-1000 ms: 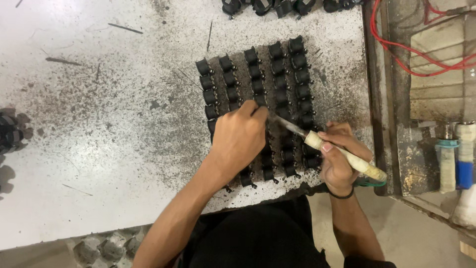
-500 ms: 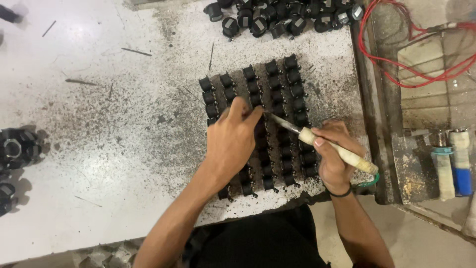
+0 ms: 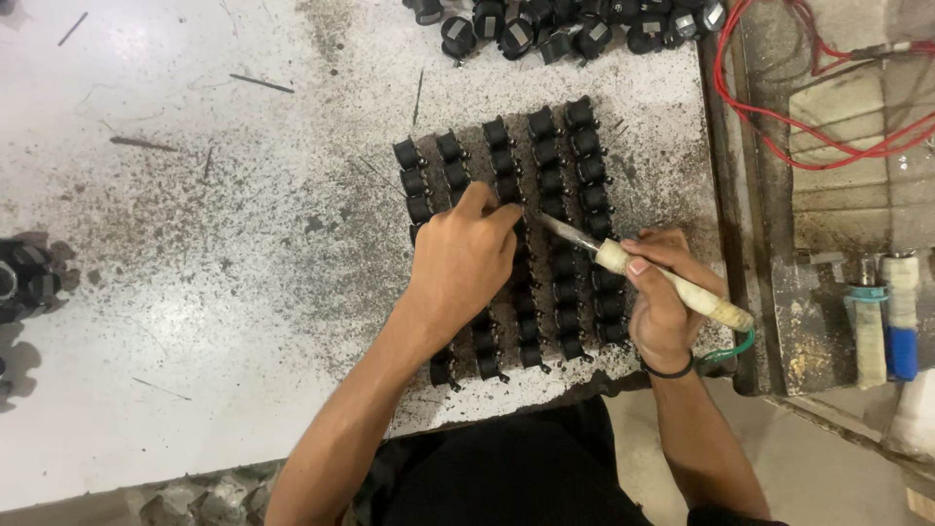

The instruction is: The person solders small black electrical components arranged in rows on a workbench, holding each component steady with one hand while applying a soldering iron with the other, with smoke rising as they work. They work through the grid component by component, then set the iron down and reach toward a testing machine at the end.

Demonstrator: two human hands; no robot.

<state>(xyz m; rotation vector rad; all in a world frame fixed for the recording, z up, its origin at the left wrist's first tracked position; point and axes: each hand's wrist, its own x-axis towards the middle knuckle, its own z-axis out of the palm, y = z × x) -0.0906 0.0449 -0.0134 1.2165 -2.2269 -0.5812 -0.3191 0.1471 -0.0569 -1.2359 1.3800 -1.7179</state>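
Note:
Several rows of small black parts lie side by side on a stained white table. My left hand rests on the middle rows, fingers pressed down on the parts. My right hand grips a soldering iron by its pale taped handle. The iron's metal tip points left and meets the parts just beside my left fingertips. A green cord leaves the handle's end near my right wrist.
More loose black parts are heaped at the table's far edge. Other black parts sit at the left edge. Red wires lie on a side bench to the right, with a blue and white tube nearby.
The view has shifted down slightly, so the rows appear higher. Both hands stay on the rows, the iron tip still beside my left fingertips.

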